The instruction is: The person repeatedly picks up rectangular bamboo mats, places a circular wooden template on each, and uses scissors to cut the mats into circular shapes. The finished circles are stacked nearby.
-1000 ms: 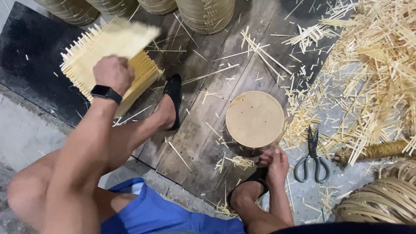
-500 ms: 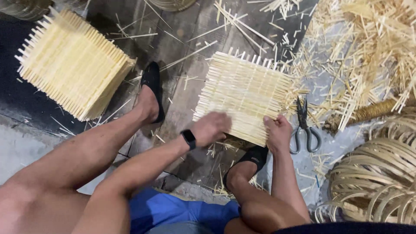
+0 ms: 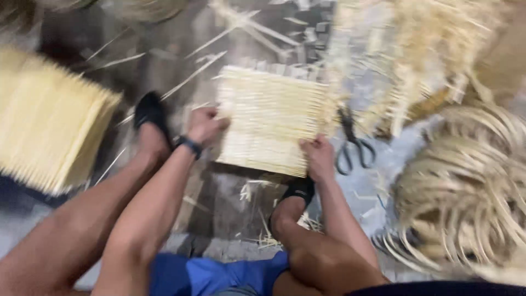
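While both hands grip opposite edges, left hand [image 3: 205, 126] and right hand [image 3: 319, 156] steady a light, springy woven bamboo mat [image 3: 271, 118], best held by its firm edges.

The picture is motion-blurred. At the centre of the frame a square woven bamboo mat [image 3: 271, 118] lies flat over the dark floor [image 3: 219, 203]. The left hand [image 3: 205, 125] grips its left edge, a dark wristband [image 3: 189, 146] on that wrist; the right hand [image 3: 319, 158] holds its lower right corner. Just right of the mat lie black-handled scissors [image 3: 353, 145]. A stack of similar mats [image 3: 46, 140] fills the left of the frame. Loose bamboo strips [image 3: 416, 60] are heaped at the upper right, with coiled strips [image 3: 466, 192] at the lower right. Black slippers [image 3: 149, 112] cover both feet.
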